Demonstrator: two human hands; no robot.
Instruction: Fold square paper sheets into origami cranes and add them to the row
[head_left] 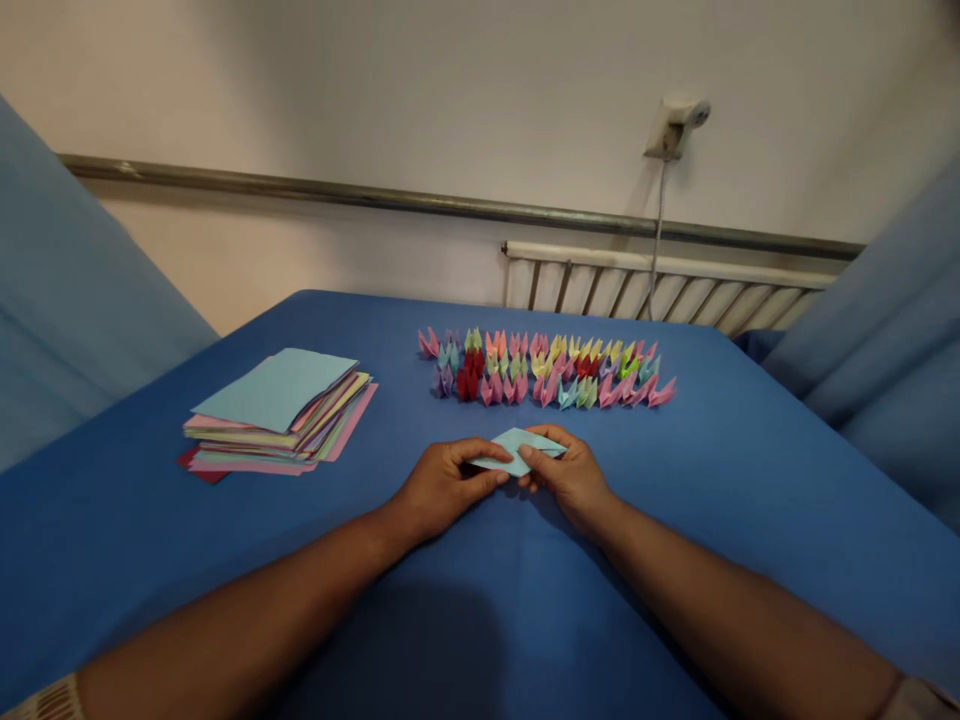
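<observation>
A light blue folded paper [516, 448] lies low over the blue table [750, 470], pinched between both hands. My left hand [442, 487] grips its left side with thumb and fingers. My right hand [568, 472] holds its right side, thumb on top. Beyond the hands stand rows of several small folded paper figures [544, 368] in pink, red, yellow, green and purple. To the left lies a stack of coloured paper sheets [277, 412], a light blue sheet on top.
Blue fabric hangs at both sides [67, 300]. A metal rail [450, 204] runs along the wall behind the table, with a radiator [660, 285] and a wall plug with a cord [671, 125] at the back right.
</observation>
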